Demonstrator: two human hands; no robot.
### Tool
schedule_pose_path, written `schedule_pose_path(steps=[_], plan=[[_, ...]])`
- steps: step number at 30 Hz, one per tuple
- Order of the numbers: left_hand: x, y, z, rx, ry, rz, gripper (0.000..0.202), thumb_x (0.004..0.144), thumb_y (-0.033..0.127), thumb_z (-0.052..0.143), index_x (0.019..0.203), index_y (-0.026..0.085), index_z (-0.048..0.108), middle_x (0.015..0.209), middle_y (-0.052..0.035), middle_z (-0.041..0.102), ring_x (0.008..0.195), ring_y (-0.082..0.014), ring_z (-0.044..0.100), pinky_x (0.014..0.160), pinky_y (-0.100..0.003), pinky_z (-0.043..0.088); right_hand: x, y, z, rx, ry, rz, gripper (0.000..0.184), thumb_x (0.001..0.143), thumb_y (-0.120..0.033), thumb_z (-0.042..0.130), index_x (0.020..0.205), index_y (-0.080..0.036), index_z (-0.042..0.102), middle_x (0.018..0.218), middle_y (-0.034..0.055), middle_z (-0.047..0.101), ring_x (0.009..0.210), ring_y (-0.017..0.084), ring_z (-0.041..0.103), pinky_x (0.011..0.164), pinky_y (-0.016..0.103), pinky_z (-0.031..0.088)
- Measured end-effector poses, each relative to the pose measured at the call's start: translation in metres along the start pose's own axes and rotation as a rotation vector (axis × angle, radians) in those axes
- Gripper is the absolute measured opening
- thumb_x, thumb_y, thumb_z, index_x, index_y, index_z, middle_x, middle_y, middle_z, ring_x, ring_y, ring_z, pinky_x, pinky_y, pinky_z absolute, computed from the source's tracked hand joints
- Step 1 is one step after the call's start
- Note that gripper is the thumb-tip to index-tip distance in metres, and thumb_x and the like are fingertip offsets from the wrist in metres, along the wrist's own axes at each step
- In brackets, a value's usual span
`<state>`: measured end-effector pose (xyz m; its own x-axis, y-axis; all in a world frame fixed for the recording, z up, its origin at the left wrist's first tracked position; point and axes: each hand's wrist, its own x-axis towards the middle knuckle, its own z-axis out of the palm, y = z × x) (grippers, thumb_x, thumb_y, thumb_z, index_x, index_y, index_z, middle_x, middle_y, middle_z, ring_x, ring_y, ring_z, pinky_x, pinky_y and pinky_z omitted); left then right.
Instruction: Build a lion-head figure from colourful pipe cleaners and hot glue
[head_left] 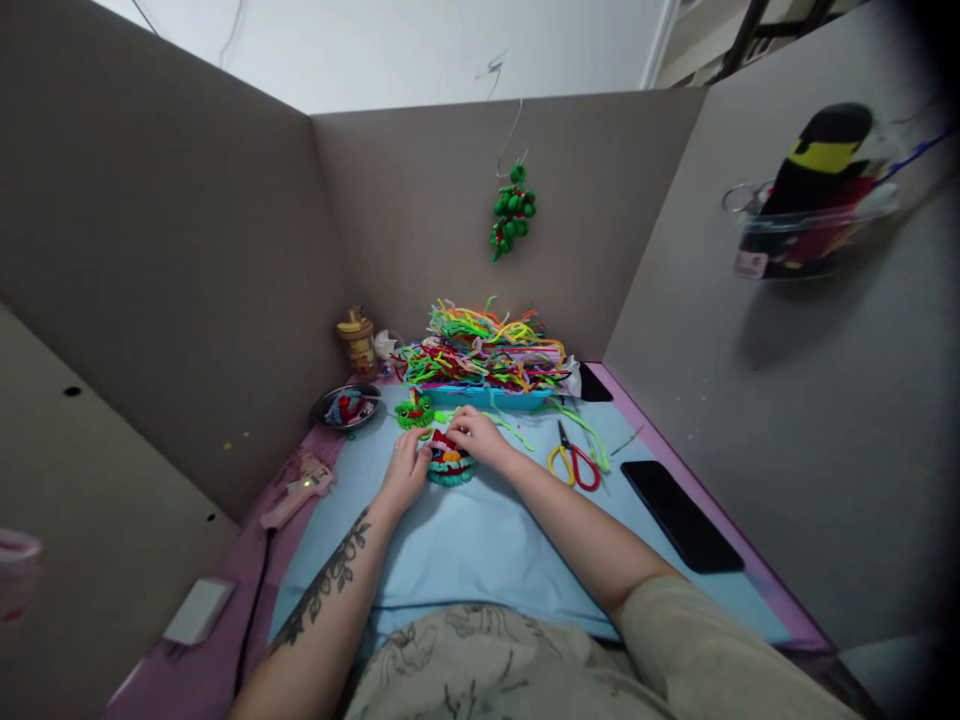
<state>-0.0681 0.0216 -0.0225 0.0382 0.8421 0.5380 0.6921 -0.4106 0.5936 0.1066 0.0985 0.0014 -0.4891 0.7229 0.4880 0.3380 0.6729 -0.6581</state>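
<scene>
A small colourful pipe-cleaner craft piece [451, 470], with teal, dark red, orange and blue parts, rests on the light blue mat between my hands. At its left edge, my left hand [407, 468] is closed with thumb and fingers on it. My right hand [478, 436] reaches over from the right, its bent fingers pinched at the piece's top edge; the fingertips' exact grip is too small to make out. Just behind my left hand sits a green pipe-cleaner animal head [415, 411] with round eyes.
A blue tray [517, 399] heaped with pipe cleaners stands behind. Scissors [574, 468] and a black phone [679, 515] lie right. Left are a dark bowl [319, 408], a pink glue gun [296, 498] and a white box [199, 611]. Grey panels [420, 200] enclose the table.
</scene>
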Motion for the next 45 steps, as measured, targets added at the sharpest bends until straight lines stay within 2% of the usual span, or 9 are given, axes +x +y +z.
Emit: schedule_pose_path(steps=[18, 21, 23, 25, 28, 30, 35, 38, 45], plan=[[0.0, -0.002, 0.001, -0.014, -0.015, 0.004, 0.041, 0.091, 0.041, 0.03, 0.115, 0.015, 0.05, 0.116, -0.0137, 0.055, 0.112, -0.0237, 0.047, 0.098, -0.043, 0.036, -0.002, -0.001, 0.003, -0.035, -0.007, -0.011, 0.013, 0.077, -0.014, 0.058, 0.069, -0.018, 0.068, 0.083, 0.0022, 0.055, 0.079, 0.013, 0.055, 0.075, 0.025, 0.043], [-0.001, -0.004, 0.002, -0.022, -0.006, 0.008, 0.041, 0.091, 0.042, 0.03, 0.116, 0.015, 0.05, 0.116, -0.0138, 0.055, 0.113, -0.0238, 0.047, 0.098, -0.043, 0.035, -0.001, -0.002, 0.0, 0.031, 0.035, 0.002, 0.01, 0.077, -0.02, 0.06, 0.078, -0.018, 0.07, 0.087, 0.0039, 0.059, 0.082, 0.015, 0.056, 0.075, 0.026, 0.044], [-0.001, -0.005, 0.001, -0.025, 0.0, 0.004, 0.041, 0.091, 0.042, 0.03, 0.116, 0.016, 0.05, 0.117, -0.0134, 0.054, 0.113, -0.024, 0.047, 0.098, -0.043, 0.035, 0.001, -0.002, -0.006, 0.111, 0.087, 0.03, 0.018, 0.08, -0.029, 0.058, 0.09, -0.018, 0.069, 0.092, 0.0054, 0.061, 0.084, 0.016, 0.057, 0.075, 0.027, 0.044], [-0.001, -0.005, 0.001, -0.029, 0.01, -0.004, 0.042, 0.091, 0.043, 0.03, 0.116, 0.017, 0.05, 0.116, -0.0133, 0.055, 0.114, -0.0243, 0.047, 0.097, -0.043, 0.036, 0.001, -0.001, -0.013, 0.202, 0.142, 0.078, 0.031, 0.086, -0.038, 0.048, 0.099, -0.018, 0.066, 0.093, 0.0063, 0.063, 0.082, 0.016, 0.057, 0.073, 0.028, 0.044], [-0.001, -0.004, 0.001, -0.04, 0.028, -0.019, 0.045, 0.09, 0.046, 0.029, 0.116, 0.016, 0.051, 0.116, -0.0138, 0.055, 0.113, -0.0246, 0.047, 0.097, -0.043, 0.036, 0.001, 0.005, -0.023, 0.315, 0.204, 0.17, 0.047, 0.09, -0.047, 0.031, 0.102, -0.016, 0.064, 0.087, 0.0064, 0.063, 0.073, 0.016, 0.056, 0.067, 0.028, 0.045], [-0.001, -0.004, 0.001, -0.037, 0.035, -0.03, 0.046, 0.09, 0.047, 0.029, 0.116, 0.016, 0.051, 0.116, -0.0141, 0.055, 0.113, -0.0248, 0.047, 0.097, -0.044, 0.036, 0.0, 0.009, -0.026, 0.34, 0.224, 0.205, 0.049, 0.09, -0.049, 0.029, 0.099, -0.016, 0.064, 0.085, 0.006, 0.063, 0.067, 0.015, 0.054, 0.063, 0.027, 0.044], [-0.001, -0.006, 0.001, -0.031, 0.043, -0.028, 0.047, 0.091, 0.048, 0.028, 0.117, 0.016, 0.05, 0.117, -0.0138, 0.054, 0.113, -0.0244, 0.047, 0.097, -0.044, 0.035, -0.004, 0.011, -0.018, 0.233, 0.202, 0.051, 0.024, 0.082, -0.036, 0.053, 0.074, -0.017, 0.065, 0.081, 0.0045, 0.06, 0.075, 0.015, 0.054, 0.068, 0.027, 0.044], [-0.001, -0.007, 0.001, -0.035, 0.047, -0.02, 0.046, 0.091, 0.047, 0.028, 0.117, 0.016, 0.05, 0.115, -0.0141, 0.054, 0.112, -0.024, 0.047, 0.097, -0.043, 0.035, -0.005, 0.007, -0.01, 0.214, 0.166, -0.012, 0.009, 0.076, -0.025, 0.06, 0.075, -0.018, 0.066, 0.082, 0.0035, 0.058, 0.075, 0.014, 0.054, 0.064, 0.025, 0.044], [-0.001, -0.005, 0.001, -0.039, 0.036, -0.018, 0.044, 0.091, 0.045, 0.029, 0.117, 0.016, 0.05, 0.115, -0.0137, 0.055, 0.112, -0.024, 0.047, 0.097, -0.043, 0.036, -0.006, 0.002, 0.0, 0.151, 0.115, -0.058, 0.008, 0.076, -0.018, 0.061, 0.078, -0.02, 0.069, 0.083, 0.0027, 0.056, 0.081, 0.015, 0.054, 0.069, 0.026, 0.045]])
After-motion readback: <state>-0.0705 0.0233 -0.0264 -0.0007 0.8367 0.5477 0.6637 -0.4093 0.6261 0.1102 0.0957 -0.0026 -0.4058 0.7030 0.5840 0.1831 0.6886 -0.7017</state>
